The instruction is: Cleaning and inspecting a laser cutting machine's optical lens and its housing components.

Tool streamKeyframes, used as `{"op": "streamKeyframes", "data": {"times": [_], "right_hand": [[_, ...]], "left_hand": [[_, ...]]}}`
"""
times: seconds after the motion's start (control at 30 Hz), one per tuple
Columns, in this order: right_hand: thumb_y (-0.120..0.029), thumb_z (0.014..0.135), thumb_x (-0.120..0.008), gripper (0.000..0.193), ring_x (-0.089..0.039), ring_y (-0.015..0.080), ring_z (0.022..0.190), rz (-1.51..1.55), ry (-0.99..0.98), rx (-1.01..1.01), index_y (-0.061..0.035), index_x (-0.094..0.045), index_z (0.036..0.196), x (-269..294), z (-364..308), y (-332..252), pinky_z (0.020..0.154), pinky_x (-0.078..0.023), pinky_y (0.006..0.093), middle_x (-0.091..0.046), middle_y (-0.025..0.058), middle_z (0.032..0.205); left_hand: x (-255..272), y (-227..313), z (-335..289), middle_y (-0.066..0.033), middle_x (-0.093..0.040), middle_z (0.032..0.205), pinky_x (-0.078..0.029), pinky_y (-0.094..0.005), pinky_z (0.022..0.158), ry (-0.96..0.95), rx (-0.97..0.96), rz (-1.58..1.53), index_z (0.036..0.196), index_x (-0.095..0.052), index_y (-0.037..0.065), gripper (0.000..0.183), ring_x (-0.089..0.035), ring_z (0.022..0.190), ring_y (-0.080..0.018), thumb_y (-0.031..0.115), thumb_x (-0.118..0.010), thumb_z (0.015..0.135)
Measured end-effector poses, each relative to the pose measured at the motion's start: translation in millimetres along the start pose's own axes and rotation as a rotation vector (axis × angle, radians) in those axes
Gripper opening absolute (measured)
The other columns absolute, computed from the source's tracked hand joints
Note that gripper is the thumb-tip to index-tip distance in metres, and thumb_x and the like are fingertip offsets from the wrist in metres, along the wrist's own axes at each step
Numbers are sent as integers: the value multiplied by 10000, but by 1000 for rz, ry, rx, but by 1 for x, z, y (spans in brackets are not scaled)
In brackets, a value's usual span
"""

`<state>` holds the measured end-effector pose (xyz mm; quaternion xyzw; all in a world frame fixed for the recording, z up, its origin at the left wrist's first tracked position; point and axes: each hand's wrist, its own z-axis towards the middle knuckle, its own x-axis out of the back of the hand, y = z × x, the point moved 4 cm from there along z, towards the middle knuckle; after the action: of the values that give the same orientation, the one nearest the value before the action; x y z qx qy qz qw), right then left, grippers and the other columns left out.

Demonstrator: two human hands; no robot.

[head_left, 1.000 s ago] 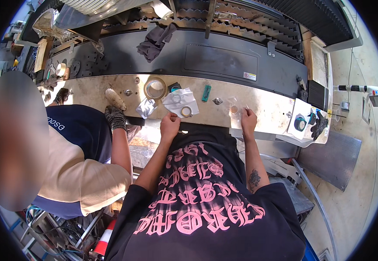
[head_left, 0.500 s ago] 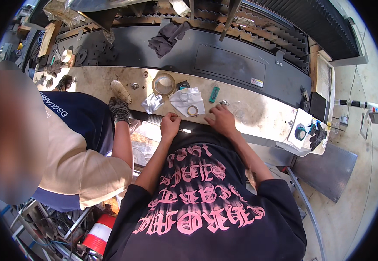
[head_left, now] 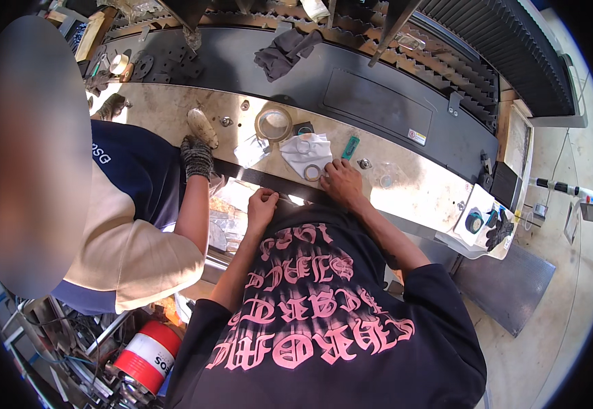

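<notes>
My left hand is in front of the bench's near edge, thumb and fingertips pinched together; whatever is between them is too small to make out. My right hand rests over the near edge, fingers bent and a little apart, tips beside a small tape roll. That roll lies on a creased white sheet, which also carries a clear ring. Just beyond my right fingers is a green, flat, oblong object. A wide tape roll and a crumpled white wrapper lie to the left.
A co-worker on my left has a gloved hand by a pale oblong object. A dark cloth lies on the grey machine panel behind the bench. Bolts stick up from the bench. A black glove lies at its right end.
My right hand has shifted left across the bench to the small tape roll, its fingers lowering. My left hand keeps its pinch near the edge. The view has tilted slightly.
</notes>
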<state>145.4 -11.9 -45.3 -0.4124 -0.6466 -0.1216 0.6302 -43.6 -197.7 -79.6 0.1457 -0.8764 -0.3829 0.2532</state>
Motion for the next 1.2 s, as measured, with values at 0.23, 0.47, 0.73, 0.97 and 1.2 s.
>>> {"op": "streamKeyframes", "data": {"times": [0.23,0.47,0.73,0.97,1.2], "right_hand": [[-255,824,-681,205,-612,245,970,-5,107,200,-123,-645,976,-8,-1,6,767,-547,393,-634,46,977],[-234,788,-684,185,-621,253,922,58,174,234,-112,-654,924,2,-1,3,747,-549,402,-651,52,936],[-247,783,-676,227,-626,312,916,157,39,21,-63,-630,907,14,2,1,781,-541,442,-677,112,892],[-71,730,-735,214,-617,266,739,538,343,211,-44,-629,913,135,1,-54,661,-507,367,-649,88,810],[18,648,-744,284,-548,191,602,646,763,721,11,-624,905,313,5,-158,545,-448,283,-634,83,761]], "left_hand": [[-12,15,12,-108,-716,803,-527,-311,642,-54,-55,89,1023,-675,-17,288,-669,657,-172,235,-691,885],[-14,12,16,-108,-717,825,-523,-308,650,-63,-36,60,1025,-676,-16,290,-666,684,-167,241,-688,890],[-25,9,27,-115,-721,858,-537,-302,663,-84,-59,30,1039,-683,-19,291,-679,725,-176,235,-683,899],[-25,23,25,-118,-713,868,-557,-308,644,-117,9,-10,1037,-683,-28,297,-680,750,-175,234,-690,896],[-29,-10,40,-179,-737,901,-557,-367,779,-57,-193,135,971,-711,-45,335,-721,828,-262,261,-696,836]]}}
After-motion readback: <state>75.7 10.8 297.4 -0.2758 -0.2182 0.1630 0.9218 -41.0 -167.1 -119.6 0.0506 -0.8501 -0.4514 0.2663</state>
